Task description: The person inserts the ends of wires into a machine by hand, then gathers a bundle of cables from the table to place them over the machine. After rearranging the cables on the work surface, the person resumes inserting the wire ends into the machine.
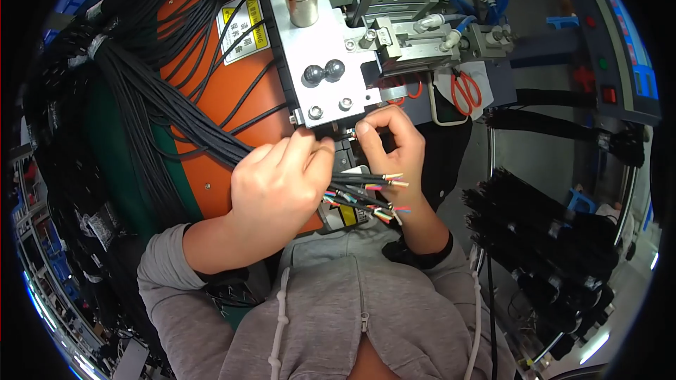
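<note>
My left hand (278, 179) is closed around a bundle of black cables (201, 134) that runs in from the left. Beyond its fingers the cable ends (362, 181) stick out to the right, with stripped, coloured wires fanned at their tips. Thumb and forefinger of my right hand (398, 144) are pinched on thin wire ends (352, 134), close to my left fingertips. Both hands are just below the metal plate of a machine (331, 95), at its front edge. The left fingertips are partly hidden under that edge.
An orange surface (246, 95) with a yellow warning label lies under the cables. Red-handled scissors (465, 93) rest on the right, below pneumatic clamps (415, 28). A control panel (609, 63) stands far right, above thick black cable bundles (549, 232) on a rack.
</note>
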A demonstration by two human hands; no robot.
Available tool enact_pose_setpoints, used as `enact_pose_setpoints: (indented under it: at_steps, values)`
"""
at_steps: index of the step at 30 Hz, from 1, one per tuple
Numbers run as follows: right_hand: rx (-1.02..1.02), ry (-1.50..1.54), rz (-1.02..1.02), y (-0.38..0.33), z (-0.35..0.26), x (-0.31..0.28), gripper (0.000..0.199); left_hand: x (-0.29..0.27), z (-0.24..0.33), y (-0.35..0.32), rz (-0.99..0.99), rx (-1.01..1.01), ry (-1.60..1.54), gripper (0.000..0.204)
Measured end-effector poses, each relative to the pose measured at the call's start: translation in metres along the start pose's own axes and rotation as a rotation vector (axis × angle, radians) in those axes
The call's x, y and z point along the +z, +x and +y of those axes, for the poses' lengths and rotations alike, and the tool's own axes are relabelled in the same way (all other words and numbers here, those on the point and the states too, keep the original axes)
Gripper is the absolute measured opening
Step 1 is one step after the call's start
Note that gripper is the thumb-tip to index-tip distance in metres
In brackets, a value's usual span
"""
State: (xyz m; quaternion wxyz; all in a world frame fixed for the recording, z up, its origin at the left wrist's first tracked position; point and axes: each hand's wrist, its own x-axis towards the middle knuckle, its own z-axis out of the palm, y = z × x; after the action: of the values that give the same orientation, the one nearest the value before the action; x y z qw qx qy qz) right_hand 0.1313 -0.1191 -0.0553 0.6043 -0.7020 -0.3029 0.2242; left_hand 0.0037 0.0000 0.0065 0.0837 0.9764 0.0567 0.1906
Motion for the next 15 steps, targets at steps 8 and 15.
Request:
enact_pose_setpoints:
  at_steps: [8, 15]
  values:
    - [-0.378, 0.232, -0.27, 0.01, -0.004, -0.034, 0.017, -0.009, 0.001, -0.001, -0.121, -0.051, 0.075, 0.018]
    - [-0.371, 0.305, -0.292, 0.008, -0.007, -0.038, 0.02, -0.016, -0.008, 0.013, 0.25, 0.197, -0.215, 0.03]
